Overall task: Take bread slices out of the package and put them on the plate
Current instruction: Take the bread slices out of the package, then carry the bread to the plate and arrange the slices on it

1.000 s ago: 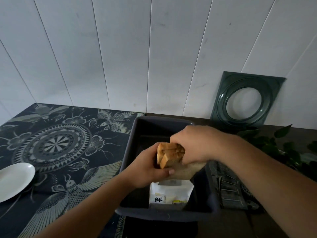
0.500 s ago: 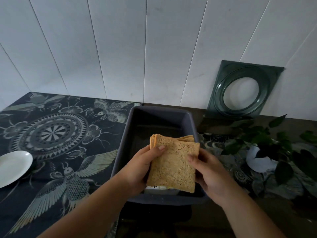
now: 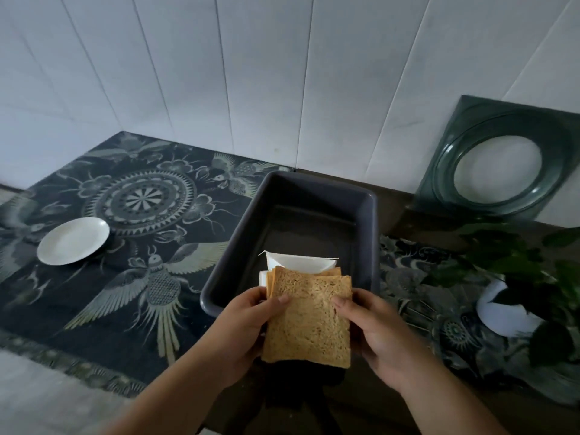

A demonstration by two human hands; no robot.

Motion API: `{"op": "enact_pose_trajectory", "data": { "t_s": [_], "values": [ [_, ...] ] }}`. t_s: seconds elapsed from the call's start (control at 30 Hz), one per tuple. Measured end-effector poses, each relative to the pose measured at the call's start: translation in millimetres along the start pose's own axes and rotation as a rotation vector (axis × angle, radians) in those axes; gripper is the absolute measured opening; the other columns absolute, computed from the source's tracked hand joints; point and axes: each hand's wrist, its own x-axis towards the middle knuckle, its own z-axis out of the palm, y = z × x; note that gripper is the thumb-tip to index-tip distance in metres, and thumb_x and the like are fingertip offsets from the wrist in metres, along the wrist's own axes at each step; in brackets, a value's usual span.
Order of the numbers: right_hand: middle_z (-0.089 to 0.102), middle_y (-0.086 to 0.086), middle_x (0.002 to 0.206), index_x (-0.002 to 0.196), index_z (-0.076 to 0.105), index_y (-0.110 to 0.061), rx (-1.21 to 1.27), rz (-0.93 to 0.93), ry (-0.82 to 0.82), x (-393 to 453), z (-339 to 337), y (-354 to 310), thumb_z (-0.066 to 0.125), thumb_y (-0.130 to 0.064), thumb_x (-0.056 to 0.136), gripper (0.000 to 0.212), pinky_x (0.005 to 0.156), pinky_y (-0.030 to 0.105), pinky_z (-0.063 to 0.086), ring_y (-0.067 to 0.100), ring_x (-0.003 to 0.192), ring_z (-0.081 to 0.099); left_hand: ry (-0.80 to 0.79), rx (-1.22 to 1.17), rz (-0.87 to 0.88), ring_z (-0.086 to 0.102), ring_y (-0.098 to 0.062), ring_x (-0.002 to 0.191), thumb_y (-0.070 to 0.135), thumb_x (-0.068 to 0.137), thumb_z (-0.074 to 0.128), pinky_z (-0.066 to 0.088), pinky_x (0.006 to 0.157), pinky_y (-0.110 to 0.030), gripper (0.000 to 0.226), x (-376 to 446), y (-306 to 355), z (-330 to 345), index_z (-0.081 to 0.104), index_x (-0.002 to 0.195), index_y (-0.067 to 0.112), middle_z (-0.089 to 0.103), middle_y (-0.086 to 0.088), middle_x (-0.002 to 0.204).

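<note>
Left hand (image 3: 248, 321): closed on the left edge of the bread slices, thumb lying across the front face near the upper left corner, fingers hidden behind.
Right hand (image 3: 373, 331): closed on the right edge of the same stack, thumb on the front face, fingers curled behind.
Bread slices (image 3: 309, 318): brown, square, a small stack held upright and leaning slightly; front slice faces the camera, edges of more slices fan out behind its top left corner. Held in the air above the near rim of the bin, near the front edge of the worktop.
Package (image 3: 298, 263): white, open at the top, standing in the near end of the bin just behind the slices. No writing legible on the part that shows.
Bin (image 3: 370, 215): dark grey, rectangular, set at mid worktop, long axis running toward the wall; far end bare.
Plate (image 3: 73, 240): white, round, nothing on it, well apart from the bread toward the left edge of the worktop.
Cloth (image 3: 141, 199): dark, printed with a pale mandala and winged insects; covers the left half, under the plate.
Plant (image 3: 530, 277): green leaves in a white pot, near the right edge.
Green frame (image 3: 439, 171): square with a round opening, leaning on the wall at the far right corner.
Wall (image 3: 251, 73): white vertical panels, no markings.
</note>
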Motion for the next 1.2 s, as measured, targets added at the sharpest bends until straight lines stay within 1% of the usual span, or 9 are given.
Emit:
{"op": "enact_pose_trajectory", "data": {
  "t_s": [0.2, 0.3, 0.4, 0.5, 0.63, 0.73, 0.9, 1.07, 1.2],
  "values": [
    [0.077, 0.013, 0.104, 0.102, 0.074, -0.020, -0.060, 0.074, -0.209, 9, 1, 9, 0.085, -0.042, 0.058, 0.050, 0.074, 0.044, 0.058, 0.033, 0.096, 0.073, 0.132, -0.164, 0.084, 0.069, -0.037, 0.103, 0.025, 0.079, 0.075, 0.059, 0.079, -0.049, 0.040, -39, -28, -2, 0.066, 0.115, 0.010, 0.073, -0.017, 0.110],
    [0.076, 0.014, 0.104, 0.107, 0.071, -0.017, -0.136, 0.115, -0.343, 13, 23, 18, 0.084, -0.042, 0.060, 0.055, 0.077, 0.049, 0.059, 0.034, 0.096, 0.073, 0.272, -0.249, 0.137, 0.068, -0.039, 0.102, 0.027, 0.073, 0.080, 0.059, 0.074, -0.045, 0.046, -66, -49, -11, 0.067, 0.113, 0.007, 0.072, -0.020, 0.111],
    [0.077, 0.014, 0.104, 0.113, 0.067, -0.016, -0.238, 0.154, -0.474, 11, 58, 32, 0.082, -0.040, 0.062, 0.058, 0.083, 0.057, 0.058, 0.033, 0.095, 0.074, 0.436, -0.325, 0.203, 0.066, -0.043, 0.104, 0.025, 0.073, 0.078, 0.057, 0.078, -0.050, 0.050, -101, -75, -25, 0.064, 0.116, 0.003, 0.070, -0.024, 0.114],
    [0.077, 0.014, 0.102, 0.111, 0.067, -0.015, -0.334, 0.189, -0.610, -1, 100, 51, 0.081, -0.039, 0.063, 0.055, 0.085, 0.062, 0.056, 0.034, 0.093, 0.074, 0.601, -0.398, 0.263, 0.063, -0.045, 0.108, 0.023, 0.077, 0.073, 0.052, 0.089, -0.062, 0.040, -144, -102, -38, 0.067, 0.113, 0.004, 0.068, -0.027, 0.116],
    [0.077, 0.015, 0.099, 0.109, 0.066, -0.012, -0.456, 0.229, -0.801, -26, 157, 79, 0.084, -0.041, 0.058, 0.061, 0.074, 0.053, 0.061, 0.034, 0.090, 0.074, 0.796, -0.467, 0.325, 0.062, -0.045, 0.109, 0.022, 0.076, 0.073, 0.047, 0.094, -0.066, 0.043, -201, -131, -49, 0.065, 0.114, 0.004, 0.067, -0.026, 0.117],
    [0.078, 0.005, 0.090, 0.107, 0.065, -0.014, -0.557, 0.242, -0.916, -42, 195, 101, 0.079, -0.028, 0.077, 0.036, 0.064, 0.040, 0.061, 0.024, 0.084, 0.075, 0.919, -0.512, 0.351, 0.061, -0.046, 0.111, 0.019, 0.076, 0.078, 0.044, 0.094, -0.070, 0.050, -239, -148, -56, 0.060, 0.119, 0.001, 0.065, -0.027, 0.120],
    [0.076, 0.009, 0.102, 0.113, 0.065, -0.017, -0.670, 0.286, -1.067, -73, 254, 139, 0.077, -0.025, 0.083, 0.033, 0.067, 0.043, 0.062, 0.025, 0.088, 0.075, 1.106, -0.599, 0.380, 0.064, -0.045, 0.107, 0.017, 0.078, 0.077, 0.049, 0.092, -0.065, 0.046, -295, -178, -77, 0.060, 0.118, 0.001, 0.068, -0.027, 0.116],
    [0.074, 0.012, 0.107, 0.115, 0.065, -0.015, -0.729, 0.313, -1.124, -112, 304, 184, 0.077, -0.029, 0.082, 0.038, 0.062, 0.035, 0.059, 0.025, 0.088, 0.075, 1.188, -0.673, 0.393, 0.069, -0.040, 0.101, 0.017, 0.086, 0.072, 0.051, 0.090, -0.063, 0.030, -347, -216, -109, 0.064, 0.113, 0.007, 0.073, -0.019, 0.108],
    [0.078, 0.006, 0.093, 0.108, 0.067, -0.014, -0.726, 0.316, -1.133, -145, 345, 213, 0.075, -0.042, 0.078, 0.041, 0.059, 0.035, 0.058, 0.024, 0.082, 0.076, 1.196, -0.721, 0.423, 0.072, -0.032, 0.095, 0.018, 0.086, 0.072, 0.061, 0.078, -0.047, 0.031, -383, -240, -141, 0.063, 0.114, 0.009, 0.076, -0.012, 0.101]
  ]
}}
